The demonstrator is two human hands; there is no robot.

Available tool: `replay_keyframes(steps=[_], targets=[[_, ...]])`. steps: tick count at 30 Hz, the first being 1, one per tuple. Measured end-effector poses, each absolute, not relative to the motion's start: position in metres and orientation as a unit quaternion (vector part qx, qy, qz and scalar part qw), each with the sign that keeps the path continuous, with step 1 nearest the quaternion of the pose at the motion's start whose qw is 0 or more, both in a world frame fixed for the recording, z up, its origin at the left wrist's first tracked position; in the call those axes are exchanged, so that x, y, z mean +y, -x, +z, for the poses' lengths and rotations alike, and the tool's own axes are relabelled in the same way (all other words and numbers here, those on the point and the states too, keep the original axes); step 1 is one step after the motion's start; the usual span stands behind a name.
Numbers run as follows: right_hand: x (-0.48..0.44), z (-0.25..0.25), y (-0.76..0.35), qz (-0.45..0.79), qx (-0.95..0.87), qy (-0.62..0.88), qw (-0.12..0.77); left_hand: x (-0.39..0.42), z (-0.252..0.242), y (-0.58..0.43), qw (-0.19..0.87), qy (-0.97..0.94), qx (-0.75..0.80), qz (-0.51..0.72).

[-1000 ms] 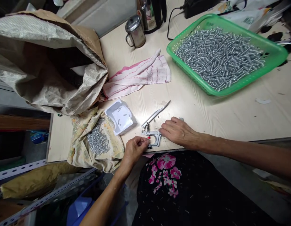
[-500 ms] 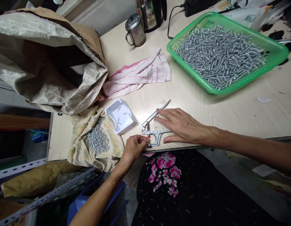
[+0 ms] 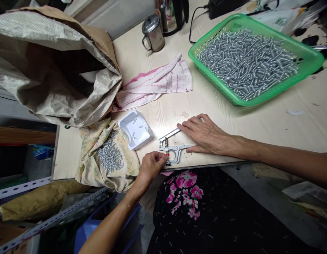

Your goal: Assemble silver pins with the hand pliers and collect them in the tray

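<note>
The left hand's fingers pinched the pliers' head on the bench; the right hand's fingers, pressed together, clasped its handles. Print on the far bag was too blurred to read.

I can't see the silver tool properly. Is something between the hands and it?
Nothing visible does. The right hand lies on the handles of the pliers, and the left hand pinches at their head.

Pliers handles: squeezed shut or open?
Open. The hand pliers have their two handles spread in a V with tabletop showing between them; the right hand lies flat across both, the left hand pinches at the head.
</note>
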State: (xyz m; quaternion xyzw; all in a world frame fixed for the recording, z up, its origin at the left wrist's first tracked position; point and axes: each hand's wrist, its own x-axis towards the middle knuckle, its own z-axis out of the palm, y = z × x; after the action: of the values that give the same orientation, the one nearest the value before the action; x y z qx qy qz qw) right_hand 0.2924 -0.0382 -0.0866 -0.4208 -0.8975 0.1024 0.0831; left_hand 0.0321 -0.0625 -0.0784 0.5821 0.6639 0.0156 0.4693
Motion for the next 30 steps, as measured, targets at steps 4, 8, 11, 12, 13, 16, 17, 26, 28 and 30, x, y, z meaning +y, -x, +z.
replay_keyframes(steps=[4,8,11,12,13,16,17,26,28,30], targets=[[-0.040,-0.087,-0.294,0.113,-0.893,0.429,0.080,-0.064,-0.080,-0.031,0.470,-0.578,0.666,0.023],[-0.043,-0.088,-0.294,0.121,-0.879,0.455,0.071,-0.067,-0.079,-0.029,0.463,-0.585,0.666,0.022],[-0.047,-0.087,-0.291,0.132,-0.875,0.461,0.070,-0.074,-0.072,-0.033,0.409,-0.634,0.656,0.021],[-0.048,-0.088,-0.291,0.135,-0.874,0.460,0.074,-0.077,-0.070,-0.036,0.363,-0.667,0.649,0.034],[-0.049,-0.089,-0.290,0.138,-0.874,0.459,0.079,-0.080,-0.067,-0.040,0.307,-0.707,0.635,0.052],[-0.052,-0.092,-0.289,0.139,-0.874,0.457,0.088,-0.080,-0.066,-0.057,0.163,-0.822,0.538,0.088],[-0.052,-0.093,-0.289,0.140,-0.874,0.456,0.091,-0.077,-0.068,-0.063,0.140,-0.851,0.499,0.084],[-0.055,-0.084,-0.294,0.136,-0.870,0.469,0.071,-0.038,-0.065,-0.096,0.151,-0.899,0.404,-0.069],[-0.054,-0.085,-0.294,0.134,-0.872,0.465,0.075,-0.034,-0.062,-0.100,0.163,-0.901,0.393,-0.085],[-0.054,-0.088,-0.295,0.139,-0.872,0.461,0.090,-0.032,-0.061,-0.103,0.171,-0.902,0.388,-0.085]])
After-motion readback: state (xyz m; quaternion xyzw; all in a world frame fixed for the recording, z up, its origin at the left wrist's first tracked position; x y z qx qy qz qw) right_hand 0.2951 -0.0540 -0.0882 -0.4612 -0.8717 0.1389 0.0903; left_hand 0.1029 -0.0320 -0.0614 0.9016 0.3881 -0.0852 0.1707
